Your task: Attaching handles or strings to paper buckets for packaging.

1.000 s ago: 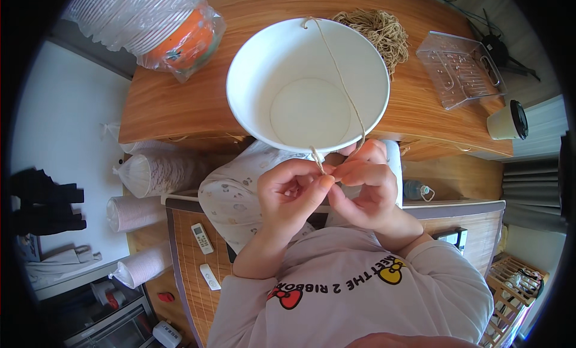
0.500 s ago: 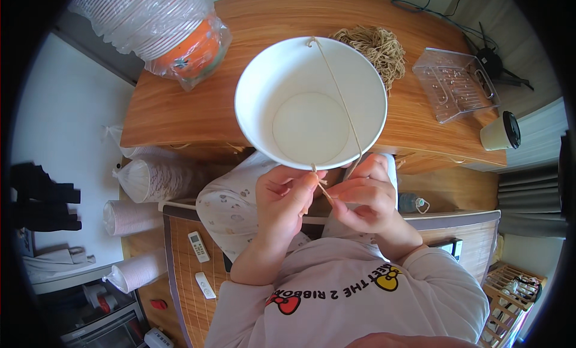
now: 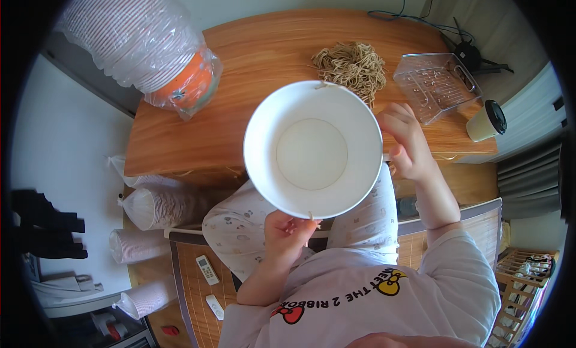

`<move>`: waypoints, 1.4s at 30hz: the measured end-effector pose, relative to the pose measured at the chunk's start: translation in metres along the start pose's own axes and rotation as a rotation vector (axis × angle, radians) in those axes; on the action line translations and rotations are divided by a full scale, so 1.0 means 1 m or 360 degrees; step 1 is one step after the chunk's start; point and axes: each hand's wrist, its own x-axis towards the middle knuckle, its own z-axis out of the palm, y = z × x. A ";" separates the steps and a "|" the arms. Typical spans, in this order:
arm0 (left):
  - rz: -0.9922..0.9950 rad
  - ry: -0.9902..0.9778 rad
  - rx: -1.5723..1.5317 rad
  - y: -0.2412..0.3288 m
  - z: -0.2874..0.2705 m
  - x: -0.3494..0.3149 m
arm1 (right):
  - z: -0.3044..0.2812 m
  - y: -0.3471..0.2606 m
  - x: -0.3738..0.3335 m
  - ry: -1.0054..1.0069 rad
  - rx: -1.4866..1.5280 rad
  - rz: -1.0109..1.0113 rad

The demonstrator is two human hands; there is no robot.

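Pinching string (image 3: 311, 216) at the near rim of the white tub (image 3: 312, 153) with the left grip (image 3: 289, 234). Curled beside the tub's right rim with the right grip (image 3: 409, 138), thumb apart; cannot tell whether holding anything. Looking past the left grip into the tub, down to a pale round bottom, over the near edge of the table (image 3: 240, 78). Leftward from both grips, seeing a wide run of wood up to a clear bag (image 3: 120, 24) of nested tubs (image 3: 189, 81). Beyond the tub, seeing a tangled string pile (image 3: 351, 66) crowding the far rim. Past the right grip, seeing a clear tray (image 3: 411, 63) with small beads (image 3: 432, 78) inside; farther right, near the edge, a lidded cup (image 3: 480, 127).
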 end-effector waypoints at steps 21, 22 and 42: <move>0.0109 -0.0181 0.0265 -0.015 -0.032 -0.013 | -0.039 -0.021 0.053 -0.0521 0.0589 0.0517; 0.0093 -0.0122 0.0450 -0.009 -0.029 -0.013 | -0.040 0.006 0.051 -0.0292 0.0622 0.0377; 0.0541 0.0782 0.2588 -0.017 -0.202 -0.016 | -0.170 0.264 0.101 0.0281 -0.0389 0.1359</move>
